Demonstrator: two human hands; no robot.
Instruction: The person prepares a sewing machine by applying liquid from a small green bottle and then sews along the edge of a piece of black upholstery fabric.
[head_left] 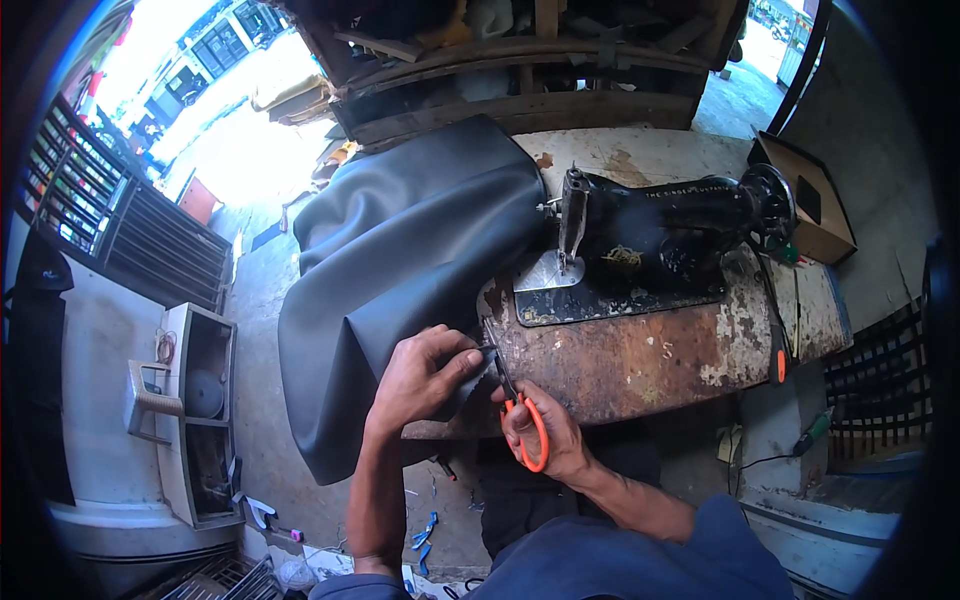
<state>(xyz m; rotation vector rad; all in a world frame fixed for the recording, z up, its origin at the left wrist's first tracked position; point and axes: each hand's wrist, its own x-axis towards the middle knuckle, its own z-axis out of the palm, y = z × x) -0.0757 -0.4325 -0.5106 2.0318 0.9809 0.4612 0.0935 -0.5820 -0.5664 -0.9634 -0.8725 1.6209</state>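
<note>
A large sheet of dark grey, leather-like material drapes over the left end of a worn wooden table and hangs down its side. My left hand pinches the sheet's near edge between thumb and fingers. Beside it, my right hand grips orange-handled scissors, fingers through the loops. Their dark blades point up and away from me, right at the edge that my left hand holds. Whether the blades have material between them is hard to make out. A black sewing machine stands on the table just beyond my hands.
A second orange-handled tool lies at the table's right edge. Behind the machine are a brown box and a wooden frame. To the left stands a white cabinet. Blue scraps litter the floor below.
</note>
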